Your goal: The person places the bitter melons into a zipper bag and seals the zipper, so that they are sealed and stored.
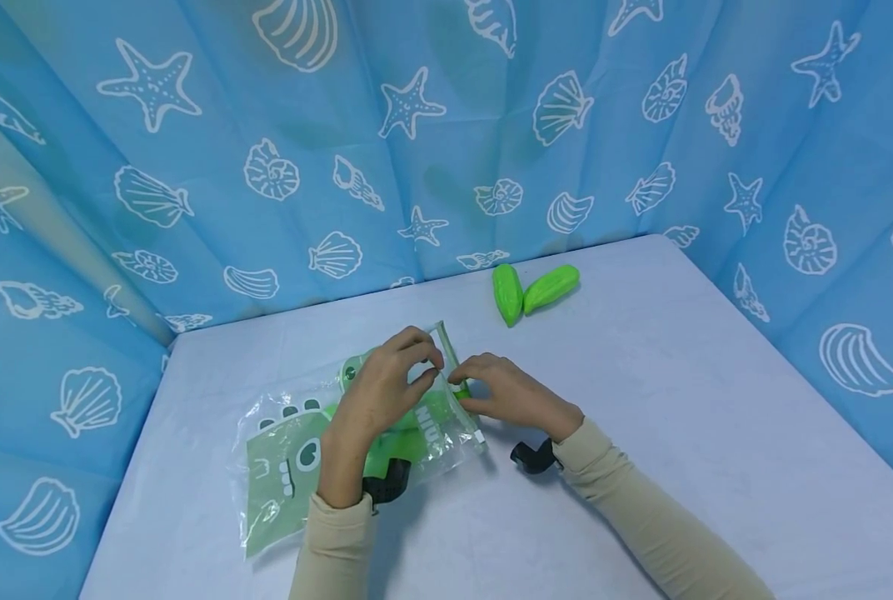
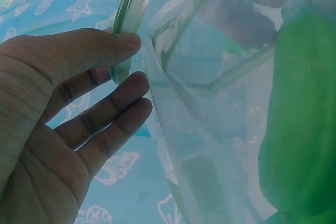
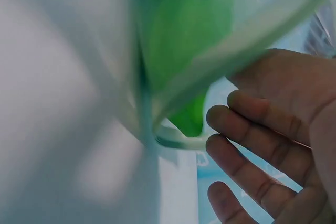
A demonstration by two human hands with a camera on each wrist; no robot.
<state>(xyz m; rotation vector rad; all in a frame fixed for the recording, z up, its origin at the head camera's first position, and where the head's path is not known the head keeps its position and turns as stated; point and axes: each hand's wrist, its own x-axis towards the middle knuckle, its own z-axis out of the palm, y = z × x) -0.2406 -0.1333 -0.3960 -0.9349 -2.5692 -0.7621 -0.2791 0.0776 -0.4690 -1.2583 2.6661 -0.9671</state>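
Observation:
A clear zip bag printed with green cartoon monsters lies on the table, its mouth toward the right. Several smooth green, elongated, vegetable-like pieces are inside. My left hand pinches the rim of the bag's mouth between thumb and index finger, the other fingers loosely bent. At the mouth, my right hand has its thumb by the rim and its fingers spread, gripping nothing. Close to those fingers shows the pointed tip of one green piece. Two similar green pieces lie touching near the table's back edge.
The white-covered table extends to the right of the bag. A blue curtain with white shells and starfish surrounds the back and sides. Dark wrist-worn devices sit at both wrists, close to the tabletop.

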